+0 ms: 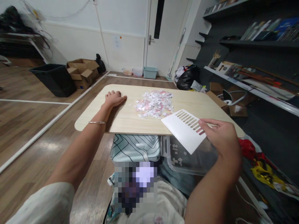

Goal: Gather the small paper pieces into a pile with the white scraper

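Observation:
My left hand (pixel 114 98) lies flat on the light wooden table (pixel 130 119), fingers stretched out, holding nothing. A pile of several small white and pink paper pieces (pixel 154 104) sits to its right in the middle of the table. My right hand (pixel 221 133) grips a white plastic card with a row of slots (pixel 185 127) by its right edge, held over the table's near right corner. Some slots nearest my fingers look filled with pink.
A clear plastic bin (pixel 187 158) with a few paper pieces stands under the table's near edge beside a patterned cushion (pixel 135 147). Cardboard boxes (pixel 83 72) and a black bin (pixel 54 79) sit far left. Dark shelves (pixel 257 62) line the right wall.

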`<act>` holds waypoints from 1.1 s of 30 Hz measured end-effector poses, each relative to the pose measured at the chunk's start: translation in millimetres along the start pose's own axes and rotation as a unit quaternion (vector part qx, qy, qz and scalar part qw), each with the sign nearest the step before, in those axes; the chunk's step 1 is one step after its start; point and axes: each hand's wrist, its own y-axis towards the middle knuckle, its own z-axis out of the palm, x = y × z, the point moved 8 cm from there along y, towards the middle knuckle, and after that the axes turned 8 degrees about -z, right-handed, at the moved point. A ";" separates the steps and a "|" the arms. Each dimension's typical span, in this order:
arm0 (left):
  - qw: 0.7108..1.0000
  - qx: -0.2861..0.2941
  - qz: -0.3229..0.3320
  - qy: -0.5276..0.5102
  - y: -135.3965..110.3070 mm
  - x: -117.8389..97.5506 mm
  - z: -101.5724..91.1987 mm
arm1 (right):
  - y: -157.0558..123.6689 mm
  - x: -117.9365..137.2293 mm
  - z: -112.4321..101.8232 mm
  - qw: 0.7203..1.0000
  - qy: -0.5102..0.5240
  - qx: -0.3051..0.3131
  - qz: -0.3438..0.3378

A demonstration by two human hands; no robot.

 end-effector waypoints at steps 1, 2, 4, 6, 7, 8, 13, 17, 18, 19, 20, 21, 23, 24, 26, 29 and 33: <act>1.000 -0.001 0.001 0.000 -0.2 -0.2 -0.2 | -1.3 2.5 -2.6 1.000 -0.013 -0.015 -0.008; 1.000 -0.002 0.001 0.000 0.1 -0.1 -0.1 | -4.1 4.9 -5.8 0.999 -0.020 -0.032 -0.017; 1.000 -0.005 -0.002 -0.004 1.9 1.1 0.4 | -13.3 9.6 -11.9 0.997 -0.018 -0.065 -0.036; 1.000 -0.008 -0.004 -0.010 4.4 2.8 1.0 | -24.1 13.7 -15.4 0.995 0.001 -0.090 -0.052; 1.000 -0.008 -0.005 -0.013 5.6 3.7 1.3 | -29.0 15.4 -16.8 0.993 0.012 -0.104 -0.059; 1.000 -0.007 -0.005 -0.017 6.5 4.4 1.8 | -33.0 16.8 -18.4 0.990 0.023 -0.121 -0.067; 1.000 -0.002 -0.008 -0.023 8.1 6.7 2.8 | -38.0 16.0 -22.2 0.980 0.023 -0.177 -0.088; 1.000 -0.004 -0.008 -0.026 9.7 7.7 3.7 | -35.6 13.3 -23.4 0.976 -0.003 -0.194 -0.096; 1.000 -0.006 -0.007 -0.028 10.1 7.8 3.8 | -35.4 13.0 -23.2 0.976 -0.007 -0.193 -0.097; 1.000 -0.007 -0.006 -0.029 10.3 7.8 3.8 | -35.2 12.5 -22.2 0.978 -0.008 -0.187 -0.095; 0.999 -0.008 -0.006 -0.030 10.4 7.8 3.7 | -35.0 12.0 -20.4 0.980 -0.006 -0.178 -0.091; 0.999 -0.008 -0.006 -0.030 10.3 7.8 3.7 | -34.7 11.5 -17.7 0.983 -0.001 -0.165 -0.086; 1.000 -0.006 -0.008 -0.030 9.6 7.6 3.5 | -34.5 11.9 -10.7 0.987 0.010 -0.141 -0.079; 1.000 -0.006 -0.008 -0.030 9.2 7.5 3.3 | -34.7 13.1 -6.7 0.988 0.015 -0.133 -0.079; 1.000 -0.005 -0.009 -0.030 8.4 7.2 2.9 | -35.6 16.6 2.9 0.989 0.021 -0.121 -0.083; 0.999 -0.006 -0.007 -0.034 8.2 6.9 2.4 | -37.7 23.5 21.1 0.991 0.035 -0.095 -0.088; 0.999 -0.005 -0.006 -0.032 8.5 6.8 3.0 | -42.8 40.2 32.5 0.988 0.039 -0.087 -0.125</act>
